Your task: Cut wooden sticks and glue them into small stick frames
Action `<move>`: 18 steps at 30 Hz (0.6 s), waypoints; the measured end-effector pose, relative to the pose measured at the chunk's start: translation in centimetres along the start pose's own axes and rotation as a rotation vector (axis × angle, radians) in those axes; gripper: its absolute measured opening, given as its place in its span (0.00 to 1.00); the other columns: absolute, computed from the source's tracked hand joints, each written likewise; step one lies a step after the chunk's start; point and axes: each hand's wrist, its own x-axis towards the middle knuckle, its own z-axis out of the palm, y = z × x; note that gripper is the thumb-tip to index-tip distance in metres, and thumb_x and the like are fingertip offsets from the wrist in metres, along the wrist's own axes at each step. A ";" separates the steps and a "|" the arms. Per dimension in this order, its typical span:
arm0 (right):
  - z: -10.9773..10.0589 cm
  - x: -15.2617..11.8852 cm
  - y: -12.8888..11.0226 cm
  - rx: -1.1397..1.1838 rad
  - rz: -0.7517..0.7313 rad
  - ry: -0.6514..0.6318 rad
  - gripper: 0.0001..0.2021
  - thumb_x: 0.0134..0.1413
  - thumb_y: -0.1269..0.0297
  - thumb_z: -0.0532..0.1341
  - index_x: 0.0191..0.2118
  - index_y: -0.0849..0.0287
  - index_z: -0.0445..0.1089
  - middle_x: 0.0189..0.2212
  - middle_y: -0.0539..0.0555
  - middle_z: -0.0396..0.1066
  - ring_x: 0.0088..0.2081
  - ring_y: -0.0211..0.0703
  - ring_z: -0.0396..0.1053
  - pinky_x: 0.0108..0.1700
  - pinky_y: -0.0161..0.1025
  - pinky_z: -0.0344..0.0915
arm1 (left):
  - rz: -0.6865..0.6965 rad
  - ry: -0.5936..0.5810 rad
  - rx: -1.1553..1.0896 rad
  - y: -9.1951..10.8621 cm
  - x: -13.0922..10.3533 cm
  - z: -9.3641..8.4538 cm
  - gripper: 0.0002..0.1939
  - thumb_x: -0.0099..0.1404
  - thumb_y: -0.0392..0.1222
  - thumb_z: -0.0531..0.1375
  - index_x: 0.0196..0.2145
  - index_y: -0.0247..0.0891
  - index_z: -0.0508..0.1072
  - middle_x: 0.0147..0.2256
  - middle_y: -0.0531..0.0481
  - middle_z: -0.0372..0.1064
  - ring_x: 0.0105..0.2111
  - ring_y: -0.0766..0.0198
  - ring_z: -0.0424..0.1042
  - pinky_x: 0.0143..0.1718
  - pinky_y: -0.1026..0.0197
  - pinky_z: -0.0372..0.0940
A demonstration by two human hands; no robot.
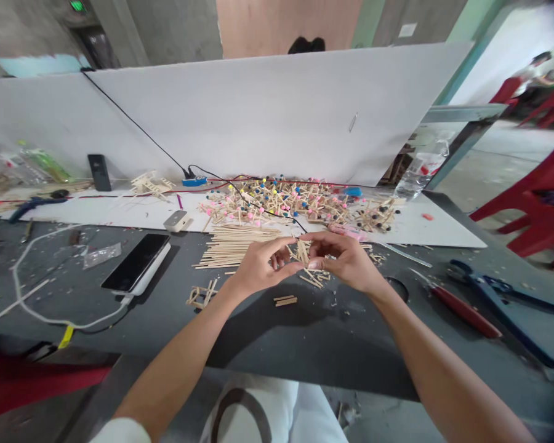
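Between both hands is a small piece made of light wooden sticks (303,251), held above the dark table (305,344). My left hand (268,261) pinches its left side with thumb and fingers. On its right side, my right hand (339,255) grips it the same way, fingers curled. Long wooden sticks (233,246) lie in a pile left of the hands. Below them are a few short sticks (285,301). A small stick frame (202,295) rests to the left. Behind the hands spreads a heap of sticks with coloured balls (277,197).
A phone on a white block (138,264) with a cable lies at left. The right side holds a red-handled tool (466,312), blue-handled pliers (503,307) and a plastic bottle (422,169). A white board (240,123) stands behind.
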 end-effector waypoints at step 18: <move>0.0 0.0 0.1 -0.005 0.024 -0.016 0.27 0.49 0.56 0.69 0.54 0.60 0.71 0.28 0.51 0.70 0.29 0.38 0.65 0.33 0.37 0.64 | -0.020 -0.016 -0.002 -0.2 -0.1 0.0 0.22 0.61 0.49 0.65 0.51 0.38 0.71 0.27 0.51 0.73 0.22 0.70 0.69 0.24 0.68 0.67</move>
